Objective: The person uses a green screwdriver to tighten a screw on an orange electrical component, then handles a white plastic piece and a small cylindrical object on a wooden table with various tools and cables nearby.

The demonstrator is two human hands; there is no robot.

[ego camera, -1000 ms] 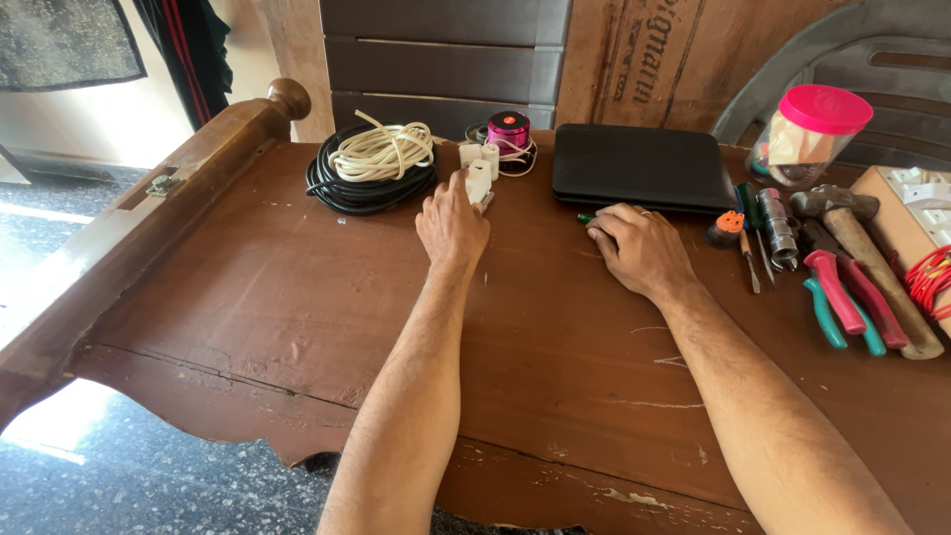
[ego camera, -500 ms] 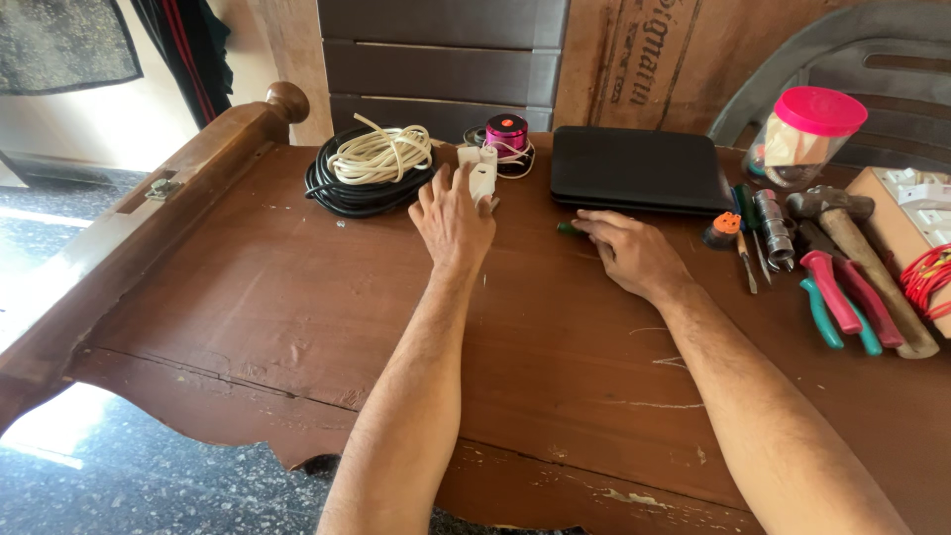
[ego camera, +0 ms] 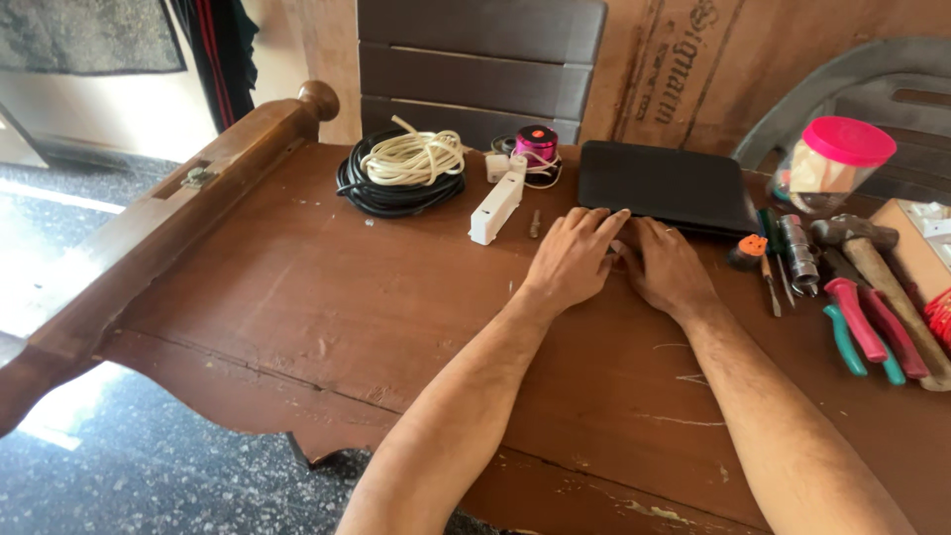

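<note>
Bare-skinned, both hands lie flat and unclenched, gripping nothing, side by side on the scratched wooden table (ego camera: 297,287). Left hand (ego camera: 573,260) has slid right, off the white power strip (ego camera: 496,206), now lying free at its ten o'clock. Right hand (ego camera: 669,267) sits nearly touching it, fingertips meeting the near edge of the flat black case (ego camera: 664,184) at twelve o'clock. Something small between the hands is hidden. Coiled cables (ego camera: 401,170) lie at ten o'clock; a hammer (ego camera: 872,267) at three o'clock.
</note>
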